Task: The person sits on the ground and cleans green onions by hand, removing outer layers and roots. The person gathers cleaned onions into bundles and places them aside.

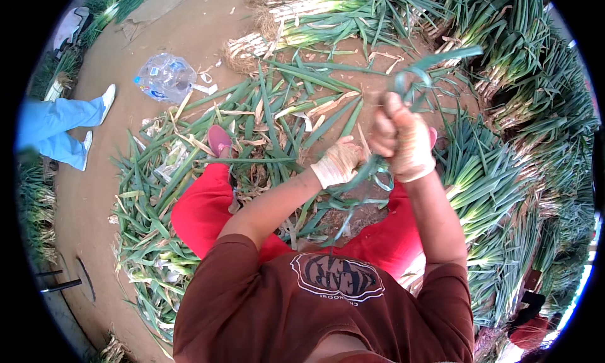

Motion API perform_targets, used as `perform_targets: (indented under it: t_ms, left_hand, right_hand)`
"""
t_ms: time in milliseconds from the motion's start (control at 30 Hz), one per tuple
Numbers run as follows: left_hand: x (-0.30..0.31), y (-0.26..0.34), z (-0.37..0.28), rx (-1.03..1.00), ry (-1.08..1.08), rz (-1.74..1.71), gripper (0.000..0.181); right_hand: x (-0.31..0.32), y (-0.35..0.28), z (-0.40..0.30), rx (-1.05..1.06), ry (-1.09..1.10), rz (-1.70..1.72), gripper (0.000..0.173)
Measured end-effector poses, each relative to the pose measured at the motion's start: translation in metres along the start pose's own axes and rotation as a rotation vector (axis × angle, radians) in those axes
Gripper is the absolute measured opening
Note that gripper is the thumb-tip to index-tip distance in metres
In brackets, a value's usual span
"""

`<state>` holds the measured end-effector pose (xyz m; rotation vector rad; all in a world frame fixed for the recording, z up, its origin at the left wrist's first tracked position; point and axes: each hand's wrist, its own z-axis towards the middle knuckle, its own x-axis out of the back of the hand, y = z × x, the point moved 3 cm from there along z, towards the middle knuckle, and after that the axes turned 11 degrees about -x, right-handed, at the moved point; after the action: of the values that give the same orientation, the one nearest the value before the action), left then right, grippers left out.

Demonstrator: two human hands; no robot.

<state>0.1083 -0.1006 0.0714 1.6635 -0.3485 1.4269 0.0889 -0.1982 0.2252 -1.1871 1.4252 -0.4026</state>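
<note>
My right hand, in a pale knitted glove with bare fingertips, is raised to the right of centre and closed on a strand of green plastic tape. The tape rises above the fist and hangs in loops below it. My left hand, gloved in the same way, is just left of the right one, fingers curled; whether it grips anything is hidden. Loose green onion leaves and dry husks lie on the ground beneath both hands. Bundled green onions lie to the right of the right forearm.
More green onion bundles lie at the top and along the right edge. A clear plastic bag with bottles lies at upper left. Another person's legs in blue trousers stand at the left. Trimmed leaves are heaped beside my knee.
</note>
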Motion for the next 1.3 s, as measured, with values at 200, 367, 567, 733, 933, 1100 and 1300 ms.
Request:
perform_targets:
  t_ms: [200, 367, 567, 733, 933, 1100, 1300]
  left_hand:
    - [0.140, -0.150, -0.178, 0.321, 0.296, 0.515, 0.036]
    - [0.239, -0.159, -0.414, 1.081, 0.095, 0.927, 0.049]
    - [0.160, -0.149, -0.408, 1.108, -0.347, 0.452, 0.050]
    - [0.043, -0.157, -0.318, 0.664, -0.294, 0.210, 0.047]
    - [-0.032, -0.097, -0.287, 0.561, -0.311, 0.006, 0.048]
    - [-0.039, -0.090, -0.331, 0.668, -0.490, 0.106, 0.044]
    - [-0.003, -0.133, -0.504, 0.982, -0.215, 0.088, 0.044]
  right_hand:
    - [0.226, -0.128, -0.188, 0.537, 1.082, -0.491, 0.035]
    - [0.315, -0.062, -0.393, 0.558, 1.705, -0.315, 0.036]
    - [0.341, 0.080, -0.408, 0.381, 1.791, -0.005, 0.030]
    - [0.305, 0.055, -0.304, 0.446, 1.442, -0.135, 0.020]
    - [0.230, 0.020, -0.222, 0.497, 1.002, -0.279, 0.029]
    - [0.225, 0.004, -0.186, 0.505, 0.922, -0.366, 0.030]
    - [0.220, -0.017, -0.146, 0.449, 0.775, -0.360, 0.027]
